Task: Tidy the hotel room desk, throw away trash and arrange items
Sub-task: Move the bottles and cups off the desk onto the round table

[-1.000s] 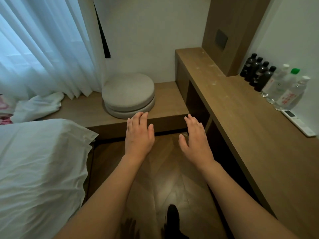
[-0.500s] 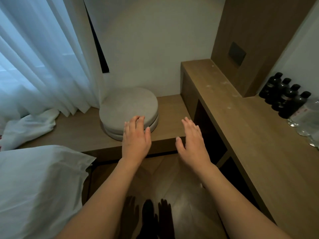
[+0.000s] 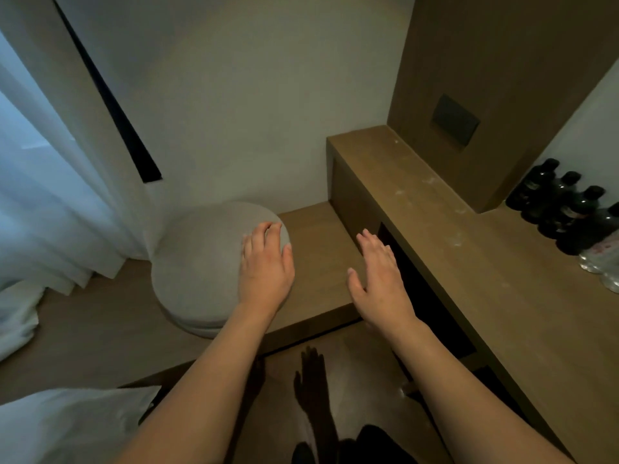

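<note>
Both your hands are out in front, empty, fingers straight or loosely relaxed: left hand (image 3: 266, 269) hangs over the right edge of the round grey cushions (image 3: 197, 266), whether it touches them you can't tell from this angle; right hand (image 3: 380, 279) hovers palm-down over the low wooden platform (image 3: 315, 259), just beside the dark opening under the counter (image 3: 469, 269). The task's things are all off to your right. The counter runs as a long strip from the back wall toward you along the right side, long axis front-to-back, and your right hand is clearly the nearer one; the left would have to cross your body. On the counter, at the far right edge of view, stands a row of dark bottles (image 3: 566, 209) against the wall, with clear plastic bottles (image 3: 603, 262) just beside them on the near side, mostly cut off by the frame. My read: the next move means turning right and reaching right-handed, since nothing under your hands now belongs to the desk. Pale specks and smears dot the counter top (image 3: 432, 182) near the wood wall panel (image 3: 502, 78), which carries a dark switch plate (image 3: 455, 121). Writing: dark bottles have small labels, too blurred to read; clear bottles show a reddish print, unreadable. No brand legible anywhere. Curtain (image 3: 50, 195) at left, bedding (image 3: 67, 426) lower left.
</note>
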### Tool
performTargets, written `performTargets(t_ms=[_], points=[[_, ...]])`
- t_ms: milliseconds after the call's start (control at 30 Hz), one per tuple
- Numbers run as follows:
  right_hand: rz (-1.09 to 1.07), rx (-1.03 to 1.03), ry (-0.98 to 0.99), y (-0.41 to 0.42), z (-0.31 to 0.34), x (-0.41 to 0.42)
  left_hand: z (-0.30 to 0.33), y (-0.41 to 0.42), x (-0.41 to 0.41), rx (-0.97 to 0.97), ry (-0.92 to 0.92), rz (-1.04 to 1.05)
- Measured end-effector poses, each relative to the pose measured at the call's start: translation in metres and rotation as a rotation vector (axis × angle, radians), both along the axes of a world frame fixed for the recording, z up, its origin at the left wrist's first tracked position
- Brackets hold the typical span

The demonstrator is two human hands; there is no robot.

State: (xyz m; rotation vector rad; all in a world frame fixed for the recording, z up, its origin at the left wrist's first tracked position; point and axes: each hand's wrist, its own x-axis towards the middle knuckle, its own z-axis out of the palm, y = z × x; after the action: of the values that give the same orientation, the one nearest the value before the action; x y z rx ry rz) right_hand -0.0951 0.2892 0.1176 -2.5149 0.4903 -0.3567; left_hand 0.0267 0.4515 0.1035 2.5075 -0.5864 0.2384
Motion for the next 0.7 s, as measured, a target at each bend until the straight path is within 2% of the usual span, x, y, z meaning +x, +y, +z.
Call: performTargets(t_ms=[200, 400, 700], points=[[-0.017, 0.015, 0.032, -0.054, -0.016, 0.075, -0.020, -0.055, 0.080, 0.008, 0.046, -0.046], [-0.063, 0.067, 0.012, -0.118, -0.014, 0.141, -0.008, -0.120, 0.155, 0.034, 0.013, -0.095], [-0.305, 0.149, 0.047, -0.206, -0.014, 0.160, -0.008, -0.244, 0.201, 0.098, 0.035, -0.322]])
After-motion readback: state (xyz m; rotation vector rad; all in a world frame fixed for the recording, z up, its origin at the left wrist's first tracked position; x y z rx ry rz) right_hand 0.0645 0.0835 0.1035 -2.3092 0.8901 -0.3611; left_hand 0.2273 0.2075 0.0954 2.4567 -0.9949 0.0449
